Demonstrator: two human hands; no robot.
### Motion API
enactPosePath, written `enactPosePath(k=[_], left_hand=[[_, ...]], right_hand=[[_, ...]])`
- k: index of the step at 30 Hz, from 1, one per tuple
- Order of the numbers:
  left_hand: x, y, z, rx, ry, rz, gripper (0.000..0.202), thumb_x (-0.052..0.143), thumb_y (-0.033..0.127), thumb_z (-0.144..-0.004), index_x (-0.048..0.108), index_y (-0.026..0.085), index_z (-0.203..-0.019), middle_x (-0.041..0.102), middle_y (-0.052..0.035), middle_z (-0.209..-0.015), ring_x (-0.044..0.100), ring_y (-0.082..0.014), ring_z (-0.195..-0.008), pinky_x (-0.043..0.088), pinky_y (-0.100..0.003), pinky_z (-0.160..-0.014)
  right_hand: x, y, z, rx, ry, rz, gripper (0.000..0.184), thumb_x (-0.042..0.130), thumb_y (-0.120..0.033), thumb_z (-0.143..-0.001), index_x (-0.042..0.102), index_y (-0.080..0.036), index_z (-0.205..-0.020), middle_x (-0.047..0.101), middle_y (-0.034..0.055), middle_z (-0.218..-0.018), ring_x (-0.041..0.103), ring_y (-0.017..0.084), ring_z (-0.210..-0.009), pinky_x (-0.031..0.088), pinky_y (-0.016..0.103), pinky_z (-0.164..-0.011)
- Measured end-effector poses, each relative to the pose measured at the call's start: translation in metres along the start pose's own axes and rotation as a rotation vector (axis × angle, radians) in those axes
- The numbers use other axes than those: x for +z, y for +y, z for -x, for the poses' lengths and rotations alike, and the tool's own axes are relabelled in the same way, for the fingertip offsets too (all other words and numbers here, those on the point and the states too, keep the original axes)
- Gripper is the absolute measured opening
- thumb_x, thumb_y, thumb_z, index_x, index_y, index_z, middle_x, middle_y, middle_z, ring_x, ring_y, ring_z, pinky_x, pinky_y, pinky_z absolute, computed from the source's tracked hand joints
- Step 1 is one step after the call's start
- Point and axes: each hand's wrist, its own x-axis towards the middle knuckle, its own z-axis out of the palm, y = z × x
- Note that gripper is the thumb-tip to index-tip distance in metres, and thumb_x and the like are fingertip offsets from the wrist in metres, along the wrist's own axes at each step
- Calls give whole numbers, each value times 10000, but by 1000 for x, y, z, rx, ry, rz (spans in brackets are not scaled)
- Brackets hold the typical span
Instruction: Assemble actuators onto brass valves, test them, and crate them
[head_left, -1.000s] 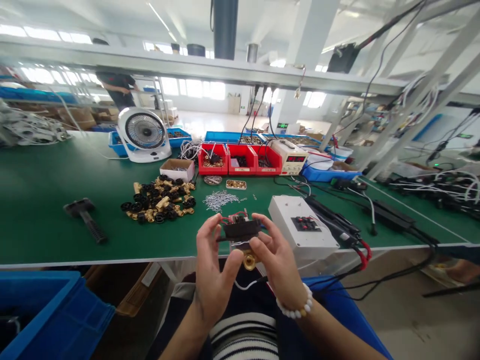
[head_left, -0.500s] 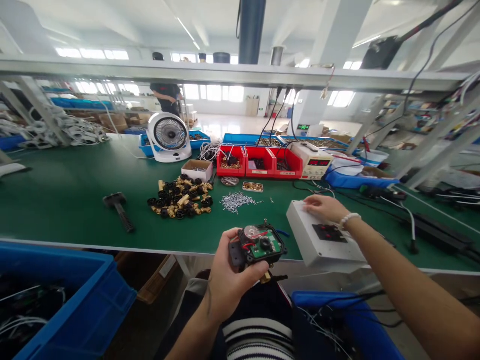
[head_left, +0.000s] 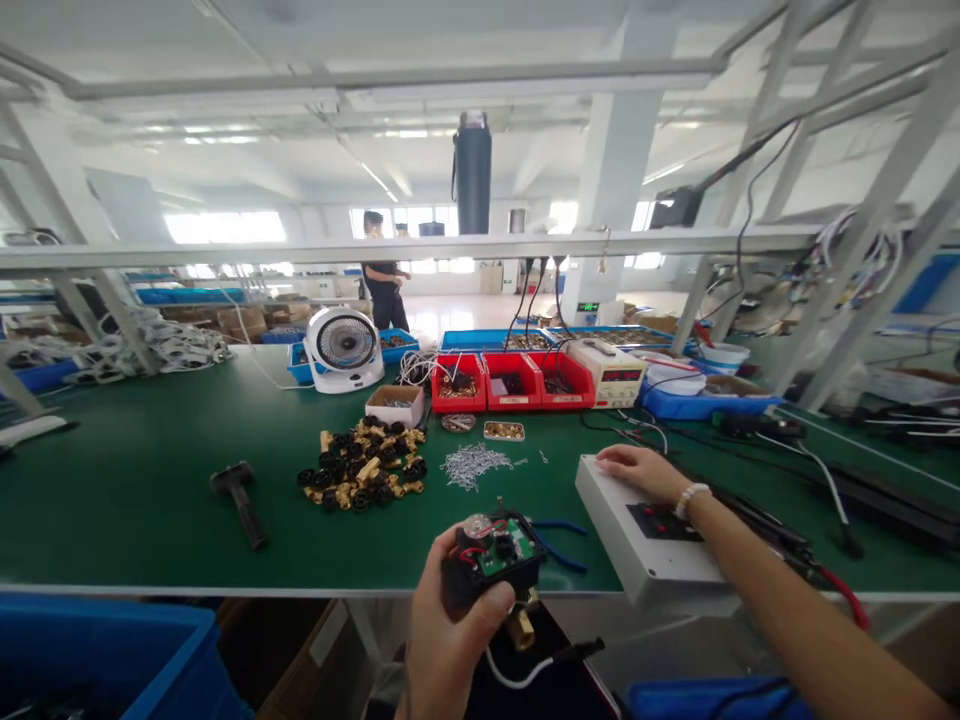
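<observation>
My left hand [head_left: 446, 635] grips a black valve unit [head_left: 491, 555] over the table's near edge. The unit's open top shows a green circuit board, a brass fitting hangs beneath it and a white wire trails down. My right hand [head_left: 636, 468] lies flat on the far corner of a white control box [head_left: 630, 545] with red buttons, fingers stretched out. Blue-handled pliers [head_left: 556, 545] lie between the unit and the box.
On the green table [head_left: 135, 500] lie a pile of black and brass parts [head_left: 364, 475], a heap of metal clips [head_left: 474, 463], a black-handled tool [head_left: 240, 500], a fan [head_left: 343, 348], red bins [head_left: 511, 380] and a power supply [head_left: 609, 372]. A person [head_left: 384, 280] stands far behind. Cables run right.
A second ago both hands held the unit. My right hand let go and moved onto the white box. The view has tilted upward since half a second ago.
</observation>
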Motion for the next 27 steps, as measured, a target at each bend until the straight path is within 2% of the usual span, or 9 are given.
enactPosePath(k=[2,4,6,8,11,15,19,22,27], left_hand=[[-4,-15,-12,-77,23,117,679,908,480,-577,655,179,-1131,758,-94,-1061,716,-261,-988,573,-286,-847],[-7,-30,-29,-226,20,276,675,901,519,-595,666,153,-1111,765,-120,-1015,732,-259,-925,591,-281,-764],[-8,-43,-47,-379,16,377,567,892,465,-651,683,121,-1051,768,-127,-894,743,-244,-797,596,-280,-673],[-8,-51,-64,-436,30,412,390,843,362,-751,684,118,-1010,766,-116,-850,743,-227,-738,599,-284,-645],[-9,-55,-82,-423,61,416,227,752,274,-851,667,121,-996,763,-97,-821,743,-207,-702,603,-273,-624],[-15,-60,-103,-451,89,388,241,728,249,-872,657,75,-1022,756,-122,-805,739,-222,-671,609,-281,-583],[-21,-67,-121,-485,124,404,277,654,202,-923,625,44,-1148,752,-146,-861,747,-237,-708,644,-357,-668],[-24,-70,-125,-474,139,443,315,607,177,-950,582,66,-1243,746,-128,-898,745,-221,-718,652,-380,-705],[-27,-71,-122,-470,124,469,282,581,152,-958,581,72,-1228,741,-130,-948,749,-228,-753,661,-401,-708]], right_hand=[[0,-3,4,-11,22,22,427,614,-561,-704,740,-171,-825,760,89,-812,687,248,-734,530,375,-725],[0,-5,7,-23,42,48,424,563,-555,-735,731,-174,-815,747,81,-756,676,252,-698,524,388,-705],[0,-7,9,-31,59,73,431,520,-558,-759,719,-178,-793,728,74,-700,668,260,-670,517,400,-688],[-1,-7,10,-32,72,94,453,489,-574,-778,709,-178,-777,715,73,-672,665,268,-661,511,410,-685],[-2,-5,10,-24,78,115,472,467,-592,-802,704,-186,-779,716,68,-686,668,271,-678,503,409,-695],[-1,0,10,22,72,135,471,462,-589,-838,692,-187,-756,711,66,-713,655,251,-703,489,378,-701],[1,5,7,98,67,160,470,493,-564,-904,632,-176,-677,661,50,-690,612,196,-685,473,340,-707],[2,7,6,140,51,168,445,520,-530,-960,626,-162,-732,637,17,-725,599,158,-710,481,330,-757],[2,7,7,173,42,166,422,530,-520,-982,634,-150,-809,645,17,-807,618,160,-788,501,353,-824]])
